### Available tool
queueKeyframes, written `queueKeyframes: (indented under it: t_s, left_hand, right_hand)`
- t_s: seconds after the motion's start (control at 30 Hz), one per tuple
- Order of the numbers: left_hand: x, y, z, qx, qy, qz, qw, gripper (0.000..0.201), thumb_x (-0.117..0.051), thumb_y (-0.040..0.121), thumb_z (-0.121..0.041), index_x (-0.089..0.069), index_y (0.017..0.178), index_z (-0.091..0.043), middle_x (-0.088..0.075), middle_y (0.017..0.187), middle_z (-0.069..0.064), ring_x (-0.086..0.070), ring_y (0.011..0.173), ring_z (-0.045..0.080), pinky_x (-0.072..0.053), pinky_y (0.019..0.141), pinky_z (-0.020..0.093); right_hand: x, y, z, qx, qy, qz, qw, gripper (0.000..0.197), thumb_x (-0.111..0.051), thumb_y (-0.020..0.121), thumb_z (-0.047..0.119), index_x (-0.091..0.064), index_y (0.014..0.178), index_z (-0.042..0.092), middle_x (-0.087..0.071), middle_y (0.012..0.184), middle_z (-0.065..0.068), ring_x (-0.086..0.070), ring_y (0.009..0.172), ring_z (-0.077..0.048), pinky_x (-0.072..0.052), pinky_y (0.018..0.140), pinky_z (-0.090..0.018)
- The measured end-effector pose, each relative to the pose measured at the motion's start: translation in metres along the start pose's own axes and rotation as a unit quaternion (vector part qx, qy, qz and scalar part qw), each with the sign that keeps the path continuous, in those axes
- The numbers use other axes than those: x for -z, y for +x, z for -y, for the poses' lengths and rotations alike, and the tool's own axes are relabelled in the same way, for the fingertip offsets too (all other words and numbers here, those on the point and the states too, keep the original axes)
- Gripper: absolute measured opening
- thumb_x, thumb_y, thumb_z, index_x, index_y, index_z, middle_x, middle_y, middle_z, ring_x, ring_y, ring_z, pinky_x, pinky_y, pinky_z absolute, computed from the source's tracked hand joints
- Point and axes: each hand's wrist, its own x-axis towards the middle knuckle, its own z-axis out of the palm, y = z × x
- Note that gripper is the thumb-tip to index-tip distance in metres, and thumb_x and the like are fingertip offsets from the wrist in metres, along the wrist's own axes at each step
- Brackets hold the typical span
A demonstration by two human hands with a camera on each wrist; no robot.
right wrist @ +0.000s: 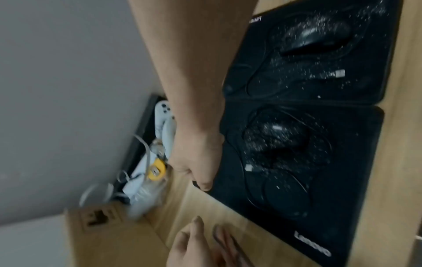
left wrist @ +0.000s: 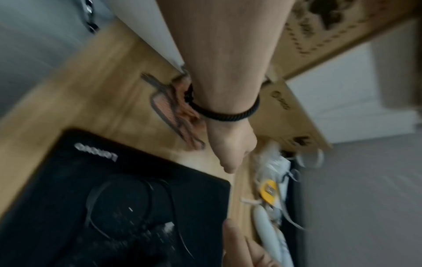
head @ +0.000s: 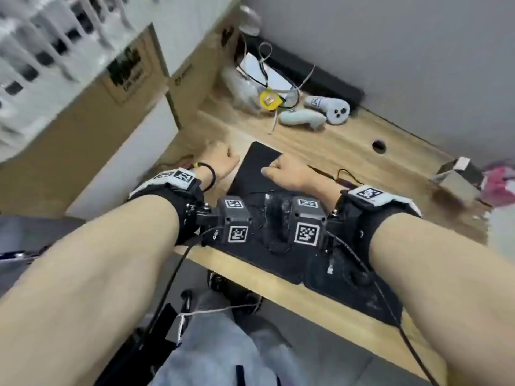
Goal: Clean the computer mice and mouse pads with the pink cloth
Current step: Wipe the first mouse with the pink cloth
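Two dusty mouse pads (right wrist: 303, 162) await wiping; right hand (head: 289, 172) pinches one pad's far corner, left hand (head: 220, 162) hovers curled, empty, beside the pink cloth (left wrist: 180, 110). Best grasp the cloth first.

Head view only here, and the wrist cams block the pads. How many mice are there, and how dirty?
Observer: Two black mice in the right wrist view, the left mouse on the left pad and the right mouse on the right pad. White specks are scattered over both mice and pads.
Operator: Cloth? I only get a reddish sliver by the left wrist.
Observer: The left wrist view shows it. The pink cloth, dark-edged, lies crumpled on the desk under the wrist, just behind the left hand and beside the left pad. I can't tell if the hand holds it.
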Motion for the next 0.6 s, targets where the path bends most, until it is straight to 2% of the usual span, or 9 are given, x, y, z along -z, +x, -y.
queueKeyframes:
  t_s: [0.03, 0.07, 0.13, 0.23, 0.33, 0.43, 0.5, 0.53, 0.6]
  left_hand:
    - [0.000, -0.005, 0.016, 0.030, 0.036, 0.007, 0.999, 0.020, -0.051, 0.089, -0.031, -0.060, 0.086, -0.013, -0.057, 0.116, 0.016, -0.047, 0.116, 0.032, -0.040, 0.095, 0.039]
    - [-0.004, -0.001, 0.035, 0.050, 0.081, -0.013, 0.995, 0.028, -0.051, 0.088, -0.040, -0.061, 0.103, -0.019, -0.049, 0.130, 0.011, -0.038, 0.126, 0.029, -0.033, 0.103, 0.044]
    - [-0.015, -0.003, 0.073, 0.089, 0.132, -0.010, 0.987, 0.049, -0.056, 0.084, -0.053, -0.052, 0.125, -0.026, -0.035, 0.140, 0.007, -0.029, 0.132, 0.030, -0.028, 0.105, 0.052]
    - [-0.021, -0.005, 0.101, 0.086, 0.134, -0.011, 0.987, 0.068, -0.064, 0.078, -0.057, -0.040, 0.134, -0.029, -0.026, 0.142, 0.009, -0.032, 0.129, 0.035, -0.037, 0.101, 0.051]
    - [-0.026, -0.002, 0.114, 0.078, 0.096, -0.016, 0.992, 0.056, -0.067, 0.076, -0.052, -0.045, 0.124, -0.033, -0.033, 0.134, 0.010, -0.049, 0.113, 0.036, -0.050, 0.088, 0.048]
    - [-0.022, 0.006, 0.106, 0.071, -0.018, -0.056, 0.996, 0.022, -0.069, 0.080, -0.008, -0.067, 0.095, -0.024, -0.051, 0.123, 0.009, -0.062, 0.099, 0.027, -0.055, 0.084, 0.041]
    - [-0.013, 0.013, 0.087, 0.064, -0.147, -0.079, 0.984, 0.029, -0.058, 0.079, 0.010, -0.071, 0.077, -0.015, -0.065, 0.112, 0.008, -0.065, 0.100, 0.020, -0.054, 0.087, 0.032]
    - [-0.010, 0.017, 0.075, 0.055, -0.189, -0.079, 0.977, 0.031, -0.051, 0.079, 0.013, -0.072, 0.075, -0.010, -0.069, 0.104, 0.005, -0.066, 0.095, 0.018, -0.053, 0.079, 0.028]
    - [0.004, 0.017, 0.037, 0.015, -0.224, -0.058, 0.973, 0.039, -0.046, 0.075, 0.012, -0.073, 0.067, -0.016, -0.069, 0.082, -0.002, -0.063, 0.078, 0.017, -0.046, 0.063, 0.022]
  right_hand:
    - [-0.012, 0.006, 0.006, -0.003, -0.008, 0.032, 0.999, 0.052, -0.051, 0.096, 0.025, -0.023, 0.052, 0.018, -0.025, 0.051, 0.000, -0.024, 0.049, -0.016, -0.019, 0.053, -0.035]
    - [-0.023, 0.016, 0.013, -0.008, 0.003, 0.058, 0.998, 0.052, -0.049, 0.097, 0.027, -0.022, 0.054, 0.018, -0.025, 0.052, 0.000, -0.024, 0.051, -0.017, -0.020, 0.054, -0.035]
    - [-0.047, 0.026, 0.027, -0.027, 0.014, 0.107, 0.994, 0.049, -0.045, 0.099, 0.028, -0.024, 0.056, 0.019, -0.029, 0.054, -0.001, -0.027, 0.052, -0.017, -0.023, 0.056, -0.034]
    - [-0.074, 0.034, 0.033, -0.049, 0.055, 0.130, 0.989, 0.041, -0.042, 0.099, 0.025, -0.038, 0.059, 0.017, -0.045, 0.058, -0.002, -0.041, 0.052, -0.020, -0.037, 0.056, -0.030]
    - [-0.094, 0.034, 0.029, -0.072, 0.087, 0.151, 0.982, 0.035, -0.038, 0.099, 0.020, -0.052, 0.067, 0.014, -0.054, 0.065, -0.002, -0.050, 0.054, -0.019, -0.043, 0.048, -0.023]
    - [-0.096, 0.035, 0.028, -0.103, 0.147, 0.137, 0.974, 0.032, -0.038, 0.099, 0.017, -0.055, 0.073, 0.015, -0.054, 0.066, 0.000, -0.051, 0.052, -0.015, -0.044, 0.044, -0.021]
    - [-0.083, 0.038, 0.027, -0.156, 0.258, 0.054, 0.952, 0.023, -0.040, 0.099, 0.017, -0.057, 0.084, 0.015, -0.053, 0.071, 0.001, -0.051, 0.054, -0.014, -0.045, 0.044, -0.021]
    - [-0.071, 0.039, 0.028, -0.184, 0.325, 0.003, 0.928, 0.018, -0.042, 0.099, 0.020, -0.058, 0.095, 0.015, -0.053, 0.079, 0.001, -0.052, 0.060, -0.015, -0.047, 0.049, -0.024]
    - [-0.041, 0.036, 0.033, -0.225, 0.410, -0.065, 0.881, 0.026, -0.042, 0.100, 0.034, -0.055, 0.119, 0.019, -0.054, 0.106, 0.001, -0.053, 0.087, -0.017, -0.050, 0.069, -0.032]
